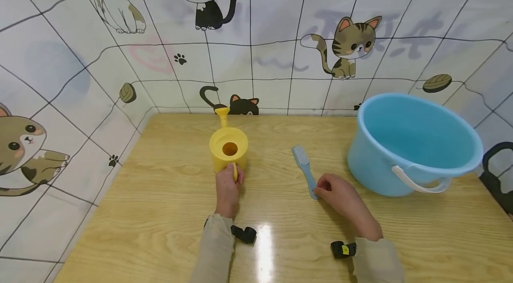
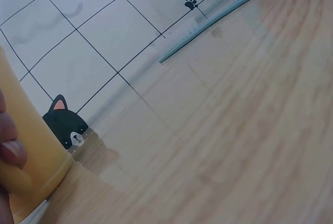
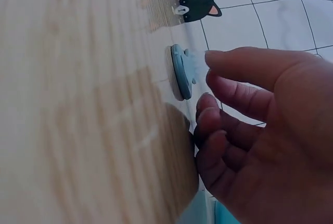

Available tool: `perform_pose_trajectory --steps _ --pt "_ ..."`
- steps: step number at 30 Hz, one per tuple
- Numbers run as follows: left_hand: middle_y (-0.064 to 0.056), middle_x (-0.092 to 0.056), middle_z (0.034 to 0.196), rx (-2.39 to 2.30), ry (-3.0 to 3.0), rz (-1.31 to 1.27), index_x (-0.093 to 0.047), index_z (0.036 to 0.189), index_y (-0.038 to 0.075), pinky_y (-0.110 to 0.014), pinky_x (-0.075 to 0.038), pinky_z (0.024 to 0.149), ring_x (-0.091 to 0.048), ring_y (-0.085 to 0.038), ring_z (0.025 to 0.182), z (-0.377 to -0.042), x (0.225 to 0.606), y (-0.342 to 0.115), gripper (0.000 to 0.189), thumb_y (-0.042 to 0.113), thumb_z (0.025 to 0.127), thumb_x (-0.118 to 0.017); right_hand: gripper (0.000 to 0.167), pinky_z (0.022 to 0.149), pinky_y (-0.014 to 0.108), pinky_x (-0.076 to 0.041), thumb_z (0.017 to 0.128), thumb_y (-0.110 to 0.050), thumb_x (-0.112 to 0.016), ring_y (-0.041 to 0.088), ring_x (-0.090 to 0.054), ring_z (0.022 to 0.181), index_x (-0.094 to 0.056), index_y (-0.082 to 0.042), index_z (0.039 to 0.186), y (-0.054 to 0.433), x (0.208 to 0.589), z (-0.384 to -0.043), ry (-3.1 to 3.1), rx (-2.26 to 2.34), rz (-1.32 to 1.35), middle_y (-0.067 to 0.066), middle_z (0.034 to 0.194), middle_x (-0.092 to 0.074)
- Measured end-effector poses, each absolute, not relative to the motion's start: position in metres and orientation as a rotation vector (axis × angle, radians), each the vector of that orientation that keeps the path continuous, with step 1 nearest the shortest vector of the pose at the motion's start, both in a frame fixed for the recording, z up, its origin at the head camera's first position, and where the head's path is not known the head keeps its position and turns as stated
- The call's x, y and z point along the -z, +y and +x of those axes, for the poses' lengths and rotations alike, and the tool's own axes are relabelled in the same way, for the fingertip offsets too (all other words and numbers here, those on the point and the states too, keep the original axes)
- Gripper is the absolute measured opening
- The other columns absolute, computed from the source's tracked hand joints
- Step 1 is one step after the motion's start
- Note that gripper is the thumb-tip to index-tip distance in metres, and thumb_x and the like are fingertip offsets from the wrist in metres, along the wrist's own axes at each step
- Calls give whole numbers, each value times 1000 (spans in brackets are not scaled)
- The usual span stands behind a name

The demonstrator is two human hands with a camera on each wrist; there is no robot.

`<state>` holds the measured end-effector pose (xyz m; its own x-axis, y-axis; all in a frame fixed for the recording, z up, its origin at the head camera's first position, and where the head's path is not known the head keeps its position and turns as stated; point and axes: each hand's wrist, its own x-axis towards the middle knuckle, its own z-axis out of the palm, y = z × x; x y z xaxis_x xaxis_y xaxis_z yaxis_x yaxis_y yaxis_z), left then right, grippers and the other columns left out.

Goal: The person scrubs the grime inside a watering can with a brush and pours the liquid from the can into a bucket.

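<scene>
In the head view my left hand (image 1: 227, 189) grips the handle of a yellow watering can (image 1: 218, 158), which stands upright on the table with its spout facing the wall. Part of the can (image 2: 39, 156) and the gripping fingers (image 2: 13, 151) show in the left wrist view. To the right lies a light blue brush (image 1: 304, 167), bristles up, flat on the tabletop. My right hand (image 1: 344, 198) is at the end of its handle, fingers loosely curled. From the right wrist, the brush (image 3: 182, 73) appears just beyond the thumb and fingertips, not between them.
A large light blue bucket (image 1: 372, 158) with a white handle stands right of my right hand. The wooden table (image 1: 160, 220) meets a wall covering (image 1: 276, 60) printed with cats. A black object (image 1: 497, 180) is at the far right edge.
</scene>
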<state>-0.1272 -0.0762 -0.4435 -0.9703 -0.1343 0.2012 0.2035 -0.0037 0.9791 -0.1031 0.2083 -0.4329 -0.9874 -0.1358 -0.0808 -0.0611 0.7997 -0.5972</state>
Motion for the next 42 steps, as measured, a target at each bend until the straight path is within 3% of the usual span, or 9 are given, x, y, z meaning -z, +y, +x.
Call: perform_pose_trajectory --steps 10,17,27,35,42 --pt "-7 -37 50 2059 -1998 -53 -44 57 1 -26 -23 39 -29 -16 42 -133 458 -76 48 24 95 -26 18 51 27 -32 86 -26 -55 15 -39 56 -51 -13 74 212 433 -102 2799 1055 -99 0 62 -42" --pt "-10 -38 50 2127 -1980 -27 -45 57 -1 -27 -22 39 -28 -17 41 -135 454 -75 48 22 95 -27 24 46 25 -28 81 -17 -55 13 -33 48 -43 -11 62 214 433 -103 2840 1204 -47 -2 54 -34" --pt "-6 -36 50 2150 -2003 43 -42 59 -7 -26 -24 41 -30 -14 43 -122 435 -75 46 15 95 -25 41 41 26 -25 87 -27 -55 10 -24 43 -36 -9 56 204 421 -97 2802 1488 -26 -2 49 -26" --pt "-7 -37 51 2152 -2029 89 -44 58 -2 -26 -24 40 -30 -16 42 -122 444 -77 45 22 94 -28 37 45 29 -34 89 -35 -51 16 -37 43 -45 -9 63 199 392 -82 2815 1658 -116 3 50 -39" --pt "-6 -38 49 2119 -2069 105 -45 56 -1 -27 -24 40 -31 -18 42 -131 452 -76 45 19 94 -30 8 47 26 -38 89 -21 -53 15 -49 54 -59 -17 85 200 370 -77 2942 1772 -298 0 62 -52"
